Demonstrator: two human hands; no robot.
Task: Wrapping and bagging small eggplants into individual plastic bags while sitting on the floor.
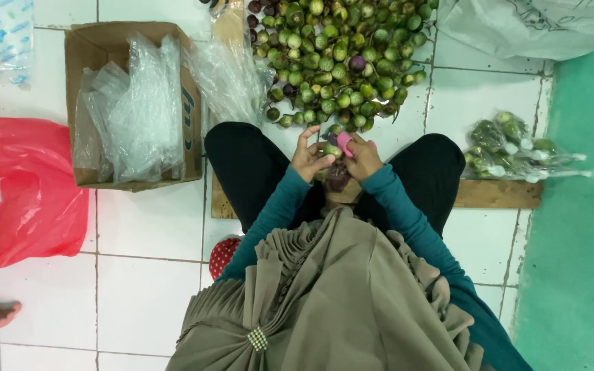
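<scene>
From the head camera, looking straight down, the person sat on the tiled floor (146, 233) with knees apart. The left hand (309, 156) was closed around a small green fruit (331, 150), fingers curled narrow about it. The right hand (360, 159) gripped what looked like a pink-handled tool (344, 142), though the view was too small to be sure of its kind. The two hands met just above the lap, touching at the fruit.

At twelve o'clock from the hands lay a heap of green and purple fruits (338, 62), near the knees. At ten o'clock stood a cardboard box (135, 103) stuffed with clear plastic bags (128, 110). At nine o'clock sat a red plastic bag (25, 192). At three o'clock, filled clear bags of fruit (510, 148) rested by a wooden board (496, 194).

The tool worked close to the left fingers, so a slip on the round fruit could nick them. A loosened grip could also drop the fruit into the lap.
</scene>
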